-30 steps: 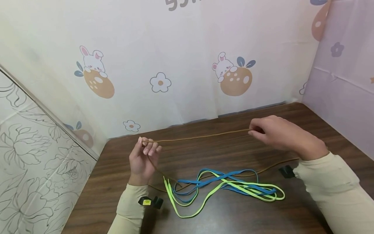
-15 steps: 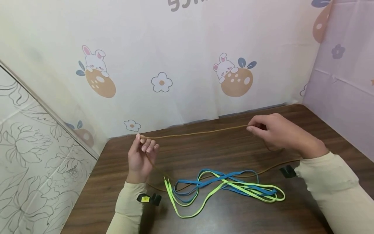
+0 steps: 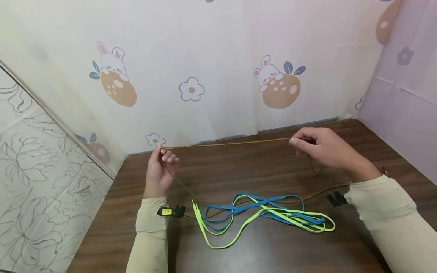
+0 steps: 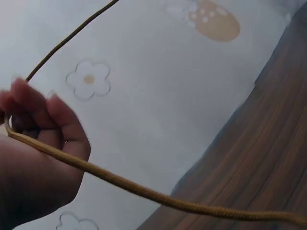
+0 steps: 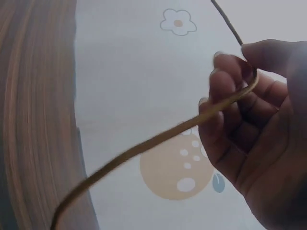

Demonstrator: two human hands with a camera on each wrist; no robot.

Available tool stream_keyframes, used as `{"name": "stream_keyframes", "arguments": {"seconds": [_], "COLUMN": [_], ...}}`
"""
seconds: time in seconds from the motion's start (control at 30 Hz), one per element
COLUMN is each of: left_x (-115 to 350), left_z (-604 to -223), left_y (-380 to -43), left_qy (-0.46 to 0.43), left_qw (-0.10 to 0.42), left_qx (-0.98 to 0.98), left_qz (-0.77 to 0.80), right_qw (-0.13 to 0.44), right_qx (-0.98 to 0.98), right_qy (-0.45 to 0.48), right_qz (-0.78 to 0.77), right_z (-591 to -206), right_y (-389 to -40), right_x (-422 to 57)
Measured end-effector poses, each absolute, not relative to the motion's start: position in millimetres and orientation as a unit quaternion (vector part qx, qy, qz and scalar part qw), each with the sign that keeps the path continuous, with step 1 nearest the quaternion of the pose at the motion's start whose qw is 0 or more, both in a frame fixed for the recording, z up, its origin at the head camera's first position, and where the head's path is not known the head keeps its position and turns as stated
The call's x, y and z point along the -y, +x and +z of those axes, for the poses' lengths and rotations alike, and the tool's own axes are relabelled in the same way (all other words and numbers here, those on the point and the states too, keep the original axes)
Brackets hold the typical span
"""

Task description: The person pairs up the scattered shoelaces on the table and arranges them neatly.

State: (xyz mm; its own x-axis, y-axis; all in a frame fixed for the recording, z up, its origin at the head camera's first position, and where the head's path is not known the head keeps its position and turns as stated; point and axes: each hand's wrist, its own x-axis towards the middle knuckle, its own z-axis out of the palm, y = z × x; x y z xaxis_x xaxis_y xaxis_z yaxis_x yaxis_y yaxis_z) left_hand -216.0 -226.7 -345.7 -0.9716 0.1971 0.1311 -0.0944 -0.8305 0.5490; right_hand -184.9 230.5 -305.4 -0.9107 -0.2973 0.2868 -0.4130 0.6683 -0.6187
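A thin brown shoelace (image 3: 225, 143) stretches nearly straight between both hands, above the far part of the table. My left hand (image 3: 160, 168) pinches it between thumb and index finger, the other fingers loosely curled. From there a stretch of the lace (image 4: 124, 183) runs down past the palm toward the table. My right hand (image 3: 322, 146) pinches the lace at the other side, and in the right wrist view its slack part (image 5: 144, 146) hangs below the fingers. Blue (image 3: 252, 206) and neon yellow-green (image 3: 246, 226) laces lie in overlapping loops on the table, below the hands.
The dark wood-grain table (image 3: 218, 178) meets a patterned wall covering (image 3: 225, 68) at the back. A purple-tinted panel (image 3: 409, 94) rises on the right and a flower-line panel (image 3: 41, 182) on the left. More brown lace runs under the coloured loops.
Both hands have risen slightly, keeping their pinch, and the brown lace between them has gone up and looks straighter. The view has shifted a little. The blue and yellow-green laces lie as before.
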Motion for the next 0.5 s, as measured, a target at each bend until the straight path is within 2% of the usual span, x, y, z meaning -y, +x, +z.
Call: {"name": "stream_keyframes", "arguments": {"seconds": [0.23, 0.5], "left_x": [244, 244], "left_z": [-352, -356], "left_y": [-219, -223], "left_qy": [0.078, 0.086], "left_qw": [0.078, 0.082], "left_qx": [-0.306, -0.274], "left_qz": [0.946, 0.954], "right_qw": [0.073, 0.085], "right_qx": [0.881, 0.878], "right_qy": [0.223, 0.205], "right_qz": [0.411, 0.423], "right_z": [-308, -308], "right_y": [-188, -192], "right_x": [-231, -234]}}
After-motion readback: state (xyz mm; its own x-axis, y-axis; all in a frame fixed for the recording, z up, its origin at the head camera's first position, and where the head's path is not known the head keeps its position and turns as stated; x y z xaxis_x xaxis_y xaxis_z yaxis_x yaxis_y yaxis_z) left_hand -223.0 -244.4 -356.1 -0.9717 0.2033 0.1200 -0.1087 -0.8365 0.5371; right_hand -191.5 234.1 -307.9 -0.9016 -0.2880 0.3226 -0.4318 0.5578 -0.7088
